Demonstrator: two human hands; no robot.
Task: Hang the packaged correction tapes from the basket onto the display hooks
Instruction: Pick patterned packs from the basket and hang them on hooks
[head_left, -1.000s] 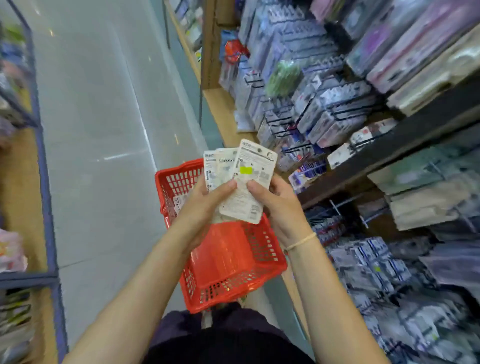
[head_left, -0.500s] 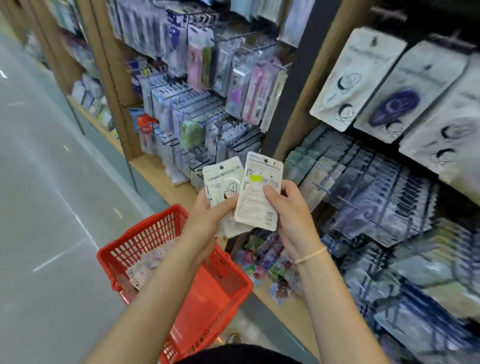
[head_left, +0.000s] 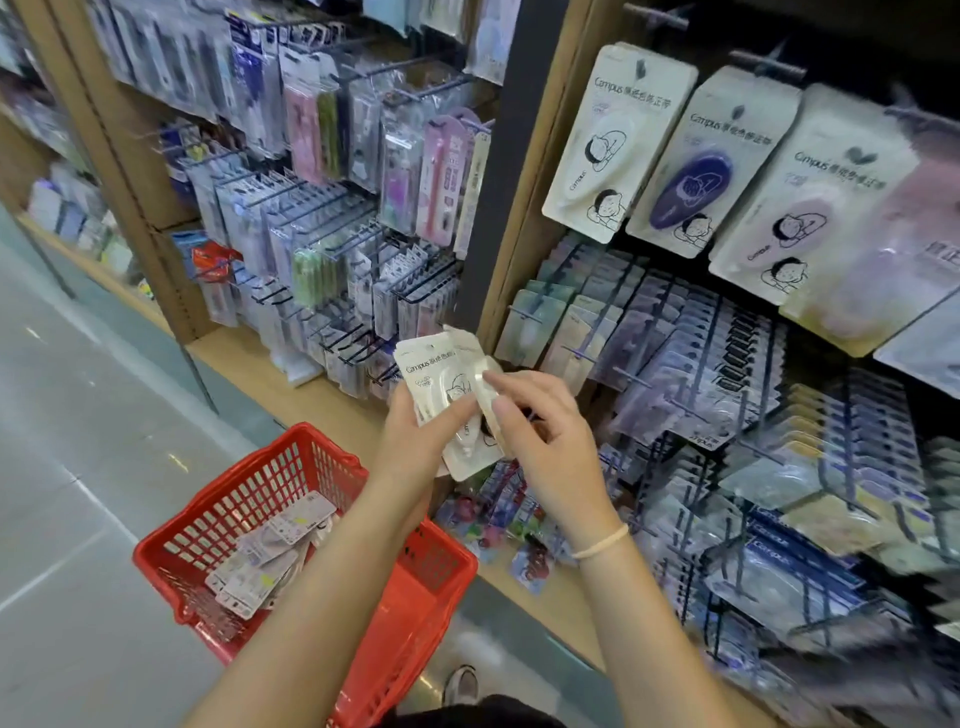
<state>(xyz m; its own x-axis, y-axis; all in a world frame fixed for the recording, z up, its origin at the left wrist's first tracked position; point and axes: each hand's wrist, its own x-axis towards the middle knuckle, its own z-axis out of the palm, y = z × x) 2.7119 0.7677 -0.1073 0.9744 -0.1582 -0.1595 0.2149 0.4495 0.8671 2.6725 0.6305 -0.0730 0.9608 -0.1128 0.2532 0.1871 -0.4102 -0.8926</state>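
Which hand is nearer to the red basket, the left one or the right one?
The left. The left hand holds the white packets just above the far rim of the red basket. The right hand touches the same packets but is further to the right, in front of the shelf.

Both forearms are reaching forward and up from the near edge, bare, converging toward the middle. Left hand (head_left: 415, 431) is sitting palm toward the camera, thumb lying across the front of the packets (head_left: 441, 384) it is gripping, remaining fingers hidden behind them. Right hand (head_left: 545, 441) is sitting just right of the left, back of hand facing the camera, fingers loosely bent; its index fingertip and thumb are touching the right edge of the packets, whether pinching cannot be told. A thin pale band (head_left: 600, 543) is circling the right wrist.
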